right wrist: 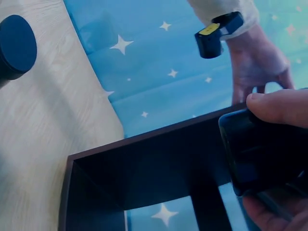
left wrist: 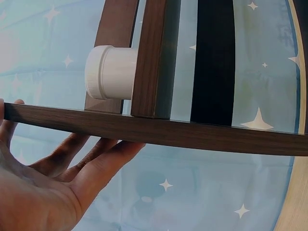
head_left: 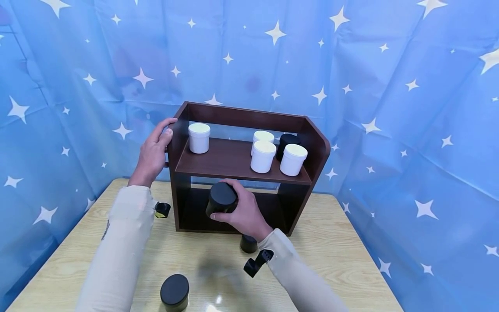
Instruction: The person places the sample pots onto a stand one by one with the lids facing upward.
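My right hand (head_left: 247, 212) grips a black lidded jar (head_left: 222, 195) in front of the lower opening of a dark brown two-tier shelf (head_left: 226, 162). In the right wrist view the thumb and fingers lie on opposite sides of this jar (right wrist: 264, 149). My left hand (head_left: 151, 154) rests on the shelf's left side panel, fingers against its outer face and one fingertip at the top edge; the left wrist view shows the fingers (left wrist: 103, 168) spread along that panel (left wrist: 202, 137). On the upper tier a white jar (head_left: 199, 138) stands at the left.
At the upper tier's right stand several white jars (head_left: 263, 157) and one black jar (head_left: 287, 145). Another black jar (head_left: 174, 291) is on the wooden table (head_left: 331, 251) near the front, and one more (head_left: 248, 244) is partly hidden behind the right wrist. A blue star-patterned curtain (head_left: 249, 56) hangs behind.
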{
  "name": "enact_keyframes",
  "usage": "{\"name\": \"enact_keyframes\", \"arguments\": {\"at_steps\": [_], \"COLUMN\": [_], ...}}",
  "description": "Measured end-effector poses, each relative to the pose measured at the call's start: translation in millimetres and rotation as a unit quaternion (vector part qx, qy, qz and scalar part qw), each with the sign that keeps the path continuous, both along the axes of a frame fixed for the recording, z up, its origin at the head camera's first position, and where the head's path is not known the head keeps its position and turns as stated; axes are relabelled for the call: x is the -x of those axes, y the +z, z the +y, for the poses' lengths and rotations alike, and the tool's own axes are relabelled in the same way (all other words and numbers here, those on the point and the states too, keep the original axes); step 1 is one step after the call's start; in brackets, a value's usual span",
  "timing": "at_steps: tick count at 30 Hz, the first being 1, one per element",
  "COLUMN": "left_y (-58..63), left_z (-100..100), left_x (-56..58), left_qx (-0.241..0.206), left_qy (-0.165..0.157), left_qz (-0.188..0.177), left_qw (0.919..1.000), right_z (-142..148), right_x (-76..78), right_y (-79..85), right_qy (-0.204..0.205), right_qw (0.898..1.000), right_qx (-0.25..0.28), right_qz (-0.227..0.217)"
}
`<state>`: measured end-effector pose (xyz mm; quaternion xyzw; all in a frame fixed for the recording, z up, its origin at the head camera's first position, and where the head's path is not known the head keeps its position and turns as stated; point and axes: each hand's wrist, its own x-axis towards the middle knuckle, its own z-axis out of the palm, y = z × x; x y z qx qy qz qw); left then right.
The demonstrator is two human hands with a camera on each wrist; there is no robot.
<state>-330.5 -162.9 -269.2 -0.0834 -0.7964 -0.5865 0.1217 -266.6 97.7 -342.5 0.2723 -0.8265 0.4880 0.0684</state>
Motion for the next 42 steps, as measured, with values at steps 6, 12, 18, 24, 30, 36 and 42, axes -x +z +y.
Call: {"name": "enact_keyframes", "arguments": {"at_steps": [6, 12, 18, 24, 30, 36, 42], "left_y": [0.5, 0.2, 0.2, 0.7, 1.2, 1.7, 0.7], "left_z": [0, 0, -1, 0, -1, -3, -1], "left_x": [-0.5, -0.3, -0.9, -0.3, 0.4, -0.5, 0.1], "left_qx": [0.002, -0.001, 0.000, 0.001, -0.001, -0.006, -0.005], "left_qy": [0.002, -0.002, 0.000, 0.004, 0.003, 0.002, -0.002], "left_qz": [0.000, -0.001, -0.003, -0.003, 0.001, 0.006, 0.001], "left_qw": [1.0000, 1.0000, 1.0000, 1.0000, 1.0000, 1.0000, 1.0000], "right_z": [1, 1, 1, -1, -6, -12, -12], "right_x": [1.8, 2.6, 6.8, 11.7, 16.5, 22.3, 30.6], "right_y": [8.1, 13.0, 21.0, 28.0, 32.4, 36.4, 43.0], "right_qy": [0.001, 0.003, -0.001, -0.032, -0.074, -0.093, -0.118], "right_qw": [1.000, 1.000, 1.000, 0.999, 0.996, 0.993, 0.990], "right_qx": [0.001, -0.003, -0.001, -0.008, -0.004, 0.001, -0.012], "right_qz": [0.005, 0.000, 0.019, 0.037, 0.056, 0.070, 0.079]}}
